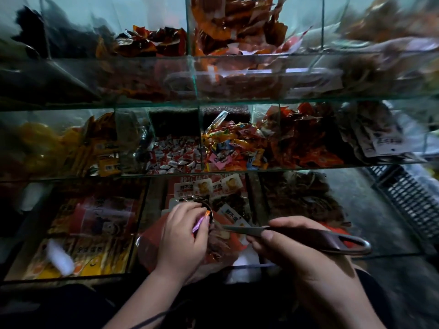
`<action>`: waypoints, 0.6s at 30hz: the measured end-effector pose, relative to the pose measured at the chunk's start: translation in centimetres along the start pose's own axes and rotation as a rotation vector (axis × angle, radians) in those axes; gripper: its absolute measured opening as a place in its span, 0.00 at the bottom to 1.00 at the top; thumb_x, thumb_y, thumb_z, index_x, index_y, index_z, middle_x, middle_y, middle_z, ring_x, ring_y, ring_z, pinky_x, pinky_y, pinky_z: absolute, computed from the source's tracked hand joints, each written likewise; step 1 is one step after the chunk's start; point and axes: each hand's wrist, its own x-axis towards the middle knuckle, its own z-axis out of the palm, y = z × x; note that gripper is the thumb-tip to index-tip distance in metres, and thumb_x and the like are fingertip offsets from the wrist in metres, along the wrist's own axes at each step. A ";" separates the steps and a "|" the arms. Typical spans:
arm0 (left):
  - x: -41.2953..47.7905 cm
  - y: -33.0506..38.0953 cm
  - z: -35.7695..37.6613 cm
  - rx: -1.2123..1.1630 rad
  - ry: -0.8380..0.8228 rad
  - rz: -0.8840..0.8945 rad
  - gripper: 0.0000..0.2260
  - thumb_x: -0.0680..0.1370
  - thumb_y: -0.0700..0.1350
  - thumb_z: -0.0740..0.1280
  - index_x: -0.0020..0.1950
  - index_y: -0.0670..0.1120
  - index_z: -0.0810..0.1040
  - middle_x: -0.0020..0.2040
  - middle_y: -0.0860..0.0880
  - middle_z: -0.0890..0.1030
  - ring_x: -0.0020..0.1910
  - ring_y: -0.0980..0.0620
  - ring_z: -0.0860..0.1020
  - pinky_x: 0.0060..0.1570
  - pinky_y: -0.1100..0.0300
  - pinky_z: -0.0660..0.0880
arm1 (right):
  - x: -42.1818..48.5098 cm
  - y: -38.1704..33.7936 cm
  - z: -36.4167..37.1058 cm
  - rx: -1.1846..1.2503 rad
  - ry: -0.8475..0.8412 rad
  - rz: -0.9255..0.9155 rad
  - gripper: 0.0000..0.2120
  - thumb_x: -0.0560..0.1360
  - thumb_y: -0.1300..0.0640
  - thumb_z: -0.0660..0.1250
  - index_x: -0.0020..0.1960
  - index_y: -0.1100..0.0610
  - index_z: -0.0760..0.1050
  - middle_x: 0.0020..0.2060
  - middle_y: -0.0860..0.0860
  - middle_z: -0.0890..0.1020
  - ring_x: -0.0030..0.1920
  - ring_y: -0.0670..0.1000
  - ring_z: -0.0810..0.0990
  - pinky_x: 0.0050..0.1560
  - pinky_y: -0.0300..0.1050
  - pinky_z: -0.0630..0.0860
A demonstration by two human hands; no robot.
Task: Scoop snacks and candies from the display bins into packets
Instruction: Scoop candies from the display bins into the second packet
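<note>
A red packet (150, 245), partly filled, sits in front of the bottom bin (252, 195). Our left hand (183, 233) pinches its mouth; our right hand (292, 250) has its grip closed round the scoop (308, 233), tip at the opening. We should hold the mouth wide and tip slowly.

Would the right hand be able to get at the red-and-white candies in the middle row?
Probably yes: the candies lie in a bin that looks open on top, with only a low glass front to clear, though the right hand already grips a scoop.
</note>
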 end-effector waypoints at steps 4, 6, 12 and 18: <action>5.7 1.7 0.0 -0.014 -0.009 0.131 0.12 0.76 0.47 0.70 0.56 0.42 0.83 0.54 0.47 0.81 0.56 0.51 0.77 0.59 0.55 0.74 | 0.3 -2.4 -0.1 0.228 0.233 -0.159 0.03 0.64 0.65 0.72 0.37 0.62 0.80 0.37 0.61 0.85 0.47 0.67 0.87 0.45 0.50 0.86; 8.6 2.9 0.1 -0.098 -0.063 0.088 0.19 0.77 0.52 0.69 0.65 0.46 0.78 0.60 0.50 0.79 0.60 0.54 0.75 0.62 0.58 0.72 | 0.3 -3.6 -0.8 0.360 0.279 -0.233 0.03 0.66 0.62 0.71 0.38 0.60 0.79 0.35 0.56 0.84 0.44 0.60 0.88 0.46 0.54 0.85; 12.7 3.7 0.7 -0.288 0.059 -0.105 0.21 0.80 0.57 0.63 0.70 0.49 0.72 0.66 0.52 0.75 0.67 0.54 0.72 0.67 0.53 0.71 | 4.7 -4.4 -0.9 0.344 0.310 -0.358 0.05 0.80 0.64 0.66 0.46 0.58 0.78 0.34 0.51 0.87 0.42 0.50 0.89 0.38 0.43 0.84; 10.5 -0.1 1.9 -0.093 -0.278 -0.351 0.33 0.79 0.66 0.60 0.79 0.51 0.58 0.77 0.48 0.64 0.75 0.45 0.64 0.72 0.42 0.66 | 11.6 -3.0 -0.5 -0.787 0.250 -0.819 0.06 0.75 0.66 0.73 0.51 0.59 0.84 0.46 0.50 0.86 0.48 0.44 0.85 0.51 0.45 0.82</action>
